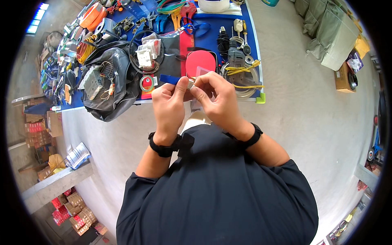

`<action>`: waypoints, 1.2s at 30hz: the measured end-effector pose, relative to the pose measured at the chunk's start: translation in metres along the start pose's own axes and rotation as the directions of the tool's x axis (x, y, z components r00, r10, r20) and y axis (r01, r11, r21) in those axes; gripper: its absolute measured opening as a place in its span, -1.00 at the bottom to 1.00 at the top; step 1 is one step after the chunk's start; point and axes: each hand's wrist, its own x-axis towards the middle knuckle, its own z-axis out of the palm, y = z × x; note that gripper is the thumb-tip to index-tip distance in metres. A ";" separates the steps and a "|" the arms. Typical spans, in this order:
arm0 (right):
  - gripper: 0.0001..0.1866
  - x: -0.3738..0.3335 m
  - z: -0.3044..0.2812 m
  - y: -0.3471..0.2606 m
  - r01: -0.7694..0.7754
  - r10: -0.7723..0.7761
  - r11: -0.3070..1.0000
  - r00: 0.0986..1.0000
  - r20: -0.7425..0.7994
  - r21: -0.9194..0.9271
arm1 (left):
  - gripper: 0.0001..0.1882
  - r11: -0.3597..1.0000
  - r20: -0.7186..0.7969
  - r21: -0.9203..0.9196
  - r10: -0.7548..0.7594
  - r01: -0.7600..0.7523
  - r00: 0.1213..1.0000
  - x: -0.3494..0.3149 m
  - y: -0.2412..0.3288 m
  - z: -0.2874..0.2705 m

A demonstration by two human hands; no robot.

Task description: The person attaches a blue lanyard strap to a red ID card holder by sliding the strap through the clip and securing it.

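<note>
Just above the table's near edge, my two hands meet around a small object. My left hand (pixel 168 108) is closed, its thumb and fingers pinching a flat blue strip (pixel 167 79) that sticks out to the left. A small silvery piece (pixel 190 84) shows between both thumbs at the strip's right end. My right hand (pixel 218 100) is closed too, thumb and forefinger pressed on that silvery piece. Its exact kind is hidden by my fingers. Behind my hands lies a flat, rounded red thing (pixel 201 60) with a dark rim, partly covered by a see-through plastic piece (pixel 201 71).
Left of my hands are a green-rimmed tape roll (pixel 147 83), white sockets (pixel 145 57) and a black bag (pixel 112 105) under a metal box (pixel 93 85). Yellow cable (pixel 241 70) and a screwdriver (pixel 245 30) lie right. Clamps (pixel 188 12) and orange tape (pixel 92 16) sit farther back.
</note>
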 end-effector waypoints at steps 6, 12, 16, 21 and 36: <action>-0.80 0.015 0.011 0.022 -0.078 0.078 0.997 0.997 0.005 0.020 | -0.65 0.998 -0.092 -0.063 -0.017 0.012 0.996 0.016 -0.029 -0.011; -0.75 0.029 0.022 0.053 -0.253 0.260 0.958 0.965 -0.033 0.133 | -0.64 0.963 -0.014 -0.238 -0.137 0.129 0.991 0.038 -0.041 -0.026; -0.58 0.052 0.027 0.058 -0.201 0.202 0.979 0.979 -0.030 0.018 | -0.64 0.934 -0.044 -0.310 -0.198 0.175 0.979 0.056 -0.043 -0.035; -0.39 0.087 0.029 0.063 -0.483 0.474 0.876 0.860 0.188 0.001 | -0.66 0.964 0.015 -0.202 -0.172 0.171 0.985 0.090 -0.058 -0.063; -0.33 0.136 0.107 0.065 -0.089 0.022 0.931 0.982 -0.188 -0.354 | -0.78 0.856 0.242 -0.437 -0.185 0.277 0.952 0.171 -0.065 -0.127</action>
